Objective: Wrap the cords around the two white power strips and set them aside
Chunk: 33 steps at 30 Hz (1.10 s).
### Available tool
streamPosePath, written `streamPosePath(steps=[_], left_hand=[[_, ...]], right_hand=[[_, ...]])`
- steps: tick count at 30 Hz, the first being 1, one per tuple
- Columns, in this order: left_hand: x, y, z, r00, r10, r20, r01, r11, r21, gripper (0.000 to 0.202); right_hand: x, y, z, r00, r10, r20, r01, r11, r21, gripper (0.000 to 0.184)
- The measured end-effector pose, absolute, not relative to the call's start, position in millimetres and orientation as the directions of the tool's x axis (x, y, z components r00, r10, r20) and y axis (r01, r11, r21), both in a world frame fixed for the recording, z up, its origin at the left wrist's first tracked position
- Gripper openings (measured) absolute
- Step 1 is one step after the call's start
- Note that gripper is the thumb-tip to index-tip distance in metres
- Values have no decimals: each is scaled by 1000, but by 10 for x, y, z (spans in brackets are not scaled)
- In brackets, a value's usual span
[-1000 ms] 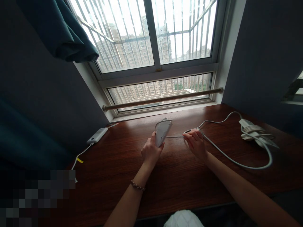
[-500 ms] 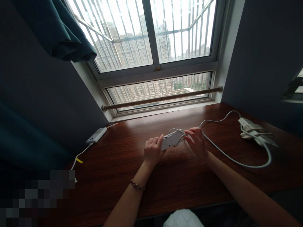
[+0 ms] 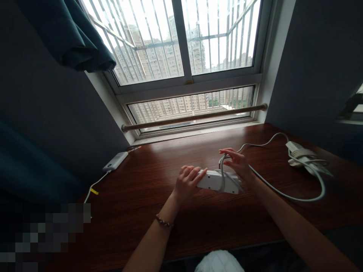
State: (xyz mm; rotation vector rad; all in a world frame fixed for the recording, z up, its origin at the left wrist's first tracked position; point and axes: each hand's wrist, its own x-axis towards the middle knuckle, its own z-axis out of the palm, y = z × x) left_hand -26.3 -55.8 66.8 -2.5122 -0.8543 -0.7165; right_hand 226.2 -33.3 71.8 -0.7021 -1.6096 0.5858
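Note:
My left hand is closed around the left end of a white power strip, held over the dark red wooden table. The strip's face toward me carries small dark spots. A white cable loops across the strip's middle. Above the strip's right part, my right hand pinches the cable between thumb and fingers, drawing the loop upward. Behind that hand the cable runs on across the table to the right. My left palm hides the strip's left end.
On the right of the table lies another white block wrapped in coiled cord, with a wide cable loop before it. A white adapter-like box with a cord rests at the left. A window with a rail borders the far edge.
The power strip has tilted, its right end swinging down toward me. My right hand has lifted slightly with the cable, pulling the loop up off the strip. My left hand keeps its hold.

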Motion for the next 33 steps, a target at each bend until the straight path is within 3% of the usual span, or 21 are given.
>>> streamPosePath(steps=[4,9,15,19,22,25,28,31,33], left_hand=[[-197,-618,641,686,378,622,545,-833,-94,57],[-54,-676,560,498,443,745,472,-859,196,66],[2,-667,603,28,740,672,543,-576,611,66],[1,-630,676,-129,833,538,517,-407,753,65],[9,-596,681,-205,851,484,435,-363,824,64],[-2,-556,674,-235,884,405,256,-346,903,60],[-52,-521,699,-134,964,231,-63,-241,968,45],[-127,-500,767,22,998,65,-409,-50,911,38],[-181,-496,825,72,997,31,-556,14,831,40]], right_hand=[[2212,-351,705,-215,709,671,134,703,-699,36],[2074,-406,630,-325,685,652,291,728,-620,30],[1944,-462,521,-285,732,619,421,676,-605,27],[1915,-492,511,-302,801,517,423,599,-680,53],[1894,-491,482,-311,846,432,367,527,-767,44],[1887,-458,433,-300,866,401,394,495,-774,26],[1906,-407,381,-239,848,472,488,526,-697,16],[1945,-363,342,-156,838,523,550,513,-659,19],[1976,-349,339,-84,838,539,571,483,-664,19]])
